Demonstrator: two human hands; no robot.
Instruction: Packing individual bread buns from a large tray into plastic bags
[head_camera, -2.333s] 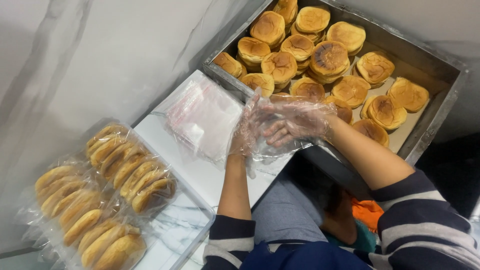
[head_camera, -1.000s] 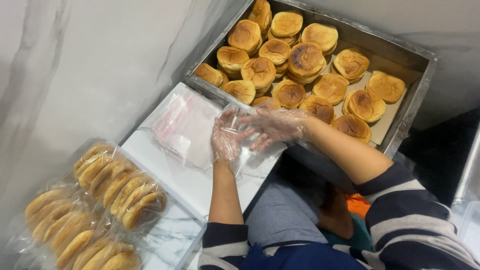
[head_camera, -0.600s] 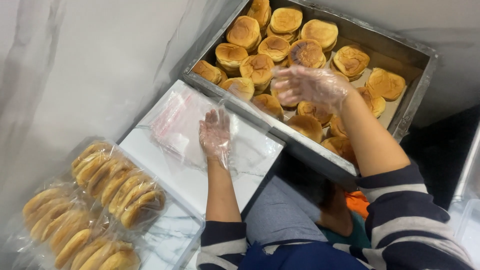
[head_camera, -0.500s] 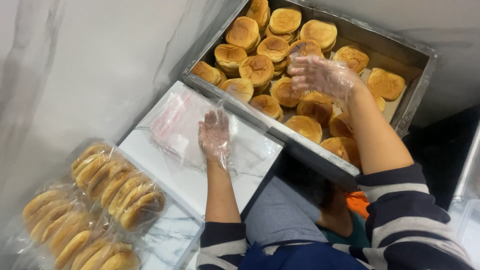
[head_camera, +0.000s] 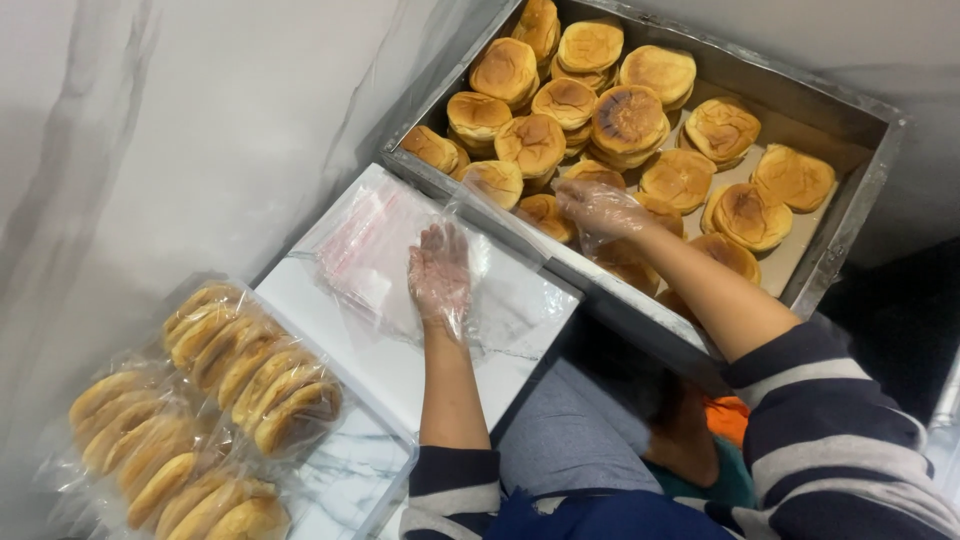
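My left hand (head_camera: 440, 275), in a thin clear glove, lies with fingers spread on a stack of clear plastic bags (head_camera: 365, 245) on a white surface (head_camera: 400, 375). One bag's edge stands lifted just right of that hand. My right hand (head_camera: 600, 205), also gloved, is over the near left part of a metal tray (head_camera: 850, 220) of golden buns (head_camera: 625, 115). Its fingers curl down around a bun at the tray's near edge; the bun is mostly hidden under the hand.
Two packed bags of buns (head_camera: 250, 365) (head_camera: 160, 470) lie at the lower left on the white surface. A pale marbled wall (head_camera: 150, 130) runs along the left. My lap and an orange item (head_camera: 735, 420) show below the tray.
My right hand has drawn back from the tray's middle to its near edge and closed down over a bun. The left hand stays on the plastic bags, and a bag edge has lifted.
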